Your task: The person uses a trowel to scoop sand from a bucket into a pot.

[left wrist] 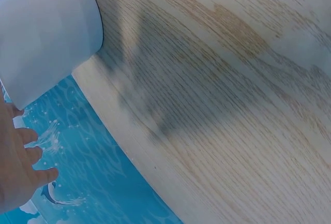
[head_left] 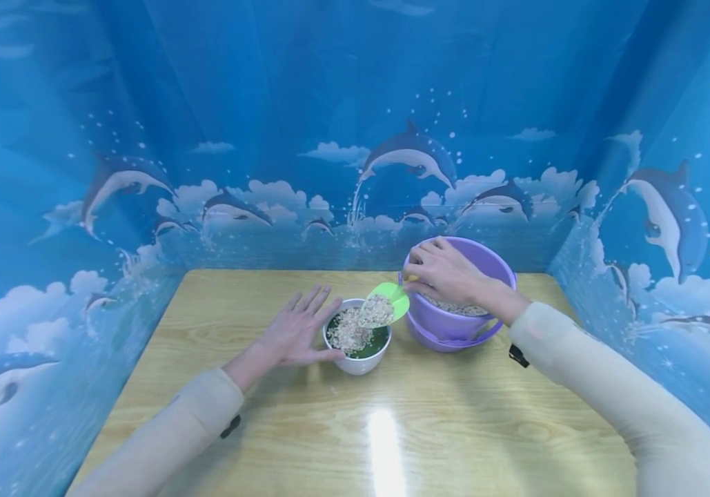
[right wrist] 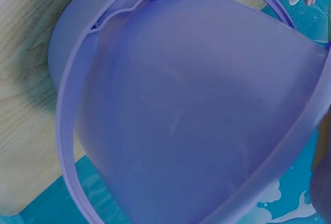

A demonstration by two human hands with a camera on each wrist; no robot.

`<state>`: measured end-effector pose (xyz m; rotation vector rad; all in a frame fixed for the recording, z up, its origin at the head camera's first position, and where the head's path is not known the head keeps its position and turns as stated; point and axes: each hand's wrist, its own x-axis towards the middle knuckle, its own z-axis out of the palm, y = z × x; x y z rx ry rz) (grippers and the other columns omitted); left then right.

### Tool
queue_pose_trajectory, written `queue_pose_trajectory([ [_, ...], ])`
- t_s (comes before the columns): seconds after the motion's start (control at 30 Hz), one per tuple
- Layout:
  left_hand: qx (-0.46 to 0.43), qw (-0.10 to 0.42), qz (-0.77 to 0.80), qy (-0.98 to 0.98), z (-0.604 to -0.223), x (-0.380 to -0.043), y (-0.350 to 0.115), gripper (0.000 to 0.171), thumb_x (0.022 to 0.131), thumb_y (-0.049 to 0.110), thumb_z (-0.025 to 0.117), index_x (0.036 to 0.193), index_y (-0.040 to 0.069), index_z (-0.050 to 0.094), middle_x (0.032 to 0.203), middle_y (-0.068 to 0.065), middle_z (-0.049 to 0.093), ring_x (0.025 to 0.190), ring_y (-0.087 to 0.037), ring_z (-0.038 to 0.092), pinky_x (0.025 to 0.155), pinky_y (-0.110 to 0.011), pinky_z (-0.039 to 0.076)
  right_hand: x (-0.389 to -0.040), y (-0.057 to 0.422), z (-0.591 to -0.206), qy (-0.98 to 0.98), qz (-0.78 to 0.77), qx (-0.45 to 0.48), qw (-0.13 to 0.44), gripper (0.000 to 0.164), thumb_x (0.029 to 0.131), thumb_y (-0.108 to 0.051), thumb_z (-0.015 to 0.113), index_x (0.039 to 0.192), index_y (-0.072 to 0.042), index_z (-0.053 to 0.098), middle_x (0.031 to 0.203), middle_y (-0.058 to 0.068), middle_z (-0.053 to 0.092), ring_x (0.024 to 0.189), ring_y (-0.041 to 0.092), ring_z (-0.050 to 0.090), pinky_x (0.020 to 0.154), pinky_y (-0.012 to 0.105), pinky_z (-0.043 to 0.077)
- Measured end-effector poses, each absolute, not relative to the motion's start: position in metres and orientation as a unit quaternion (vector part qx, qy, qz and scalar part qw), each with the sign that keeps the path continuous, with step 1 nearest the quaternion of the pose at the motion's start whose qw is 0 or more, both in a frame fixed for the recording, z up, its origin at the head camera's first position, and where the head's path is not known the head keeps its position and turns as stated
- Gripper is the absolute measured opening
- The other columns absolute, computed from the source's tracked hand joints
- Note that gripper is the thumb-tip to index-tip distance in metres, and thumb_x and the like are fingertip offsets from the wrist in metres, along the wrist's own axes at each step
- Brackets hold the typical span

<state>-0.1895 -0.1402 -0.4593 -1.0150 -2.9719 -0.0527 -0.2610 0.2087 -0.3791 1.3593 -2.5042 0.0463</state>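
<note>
My right hand (head_left: 444,273) grips the handle of a bright green scoop (head_left: 399,301), a bit of yellow showing at the fingers. The scoop, loaded with pale gravel-like grains (head_left: 377,310), tilts over a white pot (head_left: 359,366). Inside the pot, more grains lie against a dark green surface. Fingers spread and straight, my left hand (head_left: 295,333) is at the pot's left side, with the thumb by the near rim. In the left wrist view, the fingers (left wrist: 32,155) appear below the pot (left wrist: 46,38); contact is unclear there.
A purple bucket (head_left: 448,324) holding similar grains stands on the wooden table (head_left: 255,428) right of the pot, beneath my right hand. Its handle (right wrist: 67,105) hangs down outside. Blue dolphin-print curtains (head_left: 299,103) enclose the table's back and sides.
</note>
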Motion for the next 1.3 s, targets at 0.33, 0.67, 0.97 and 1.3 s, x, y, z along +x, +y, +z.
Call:
queue_pose_trajectory([
  [0.33, -0.324, -0.001, -0.022, -0.946, -0.460, -0.190, -0.140, 0.109, 0.091, 0.082, 0.052, 0.170, 0.017, 0.017, 0.176, -0.019, 0.009, 0.165, -0.041, 0.014, 0.133, -0.064, 0.019, -0.263, 0.201, -0.379, -0.857, -0.025, 0.491, 0.154, 0.020, 0.100, -0.043, 0.070, 0.105, -0.025, 0.075, 0.094, -0.002, 0.063, 0.087, 0.018, 0.053, 0.087, 0.037, 0.044],
  [0.67, -0.318, -0.003, -0.011, -0.948, -0.461, -0.191, -0.140, 0.110, 0.091, 0.083, 0.052, 0.171, 0.018, 0.014, 0.177, -0.019, 0.008, 0.166, -0.040, 0.014, 0.133, -0.063, 0.018, -0.266, 0.193, -0.382, -0.836, -0.034, 0.519, 0.176, 0.020, 0.098, -0.043, 0.072, 0.103, -0.024, 0.073, 0.093, -0.002, 0.065, 0.085, 0.017, 0.053, 0.083, 0.036, 0.045],
  [0.97, -0.320, 0.000, -0.014, -0.947, -0.461, -0.190, -0.139, 0.109, 0.091, 0.083, 0.052, 0.171, 0.017, 0.017, 0.176, -0.020, 0.011, 0.165, -0.041, 0.016, 0.132, -0.064, 0.020, -0.267, 0.188, -0.381, -0.830, -0.062, 0.528, 0.170, 0.020, 0.098, -0.045, 0.071, 0.103, -0.025, 0.073, 0.093, -0.003, 0.063, 0.085, 0.017, 0.052, 0.084, 0.036, 0.043],
  [1.3, -0.320, 0.000, -0.015, -0.947, -0.460, -0.190, -0.139, 0.108, 0.091, 0.083, 0.051, 0.170, 0.016, 0.020, 0.176, -0.021, 0.014, 0.164, -0.042, 0.020, 0.132, -0.065, 0.022, -0.268, 0.187, -0.380, -0.820, -0.064, 0.539, 0.178, 0.020, 0.098, -0.045, 0.071, 0.100, -0.025, 0.070, 0.089, -0.003, 0.059, 0.081, 0.017, 0.046, 0.080, 0.035, 0.038],
])
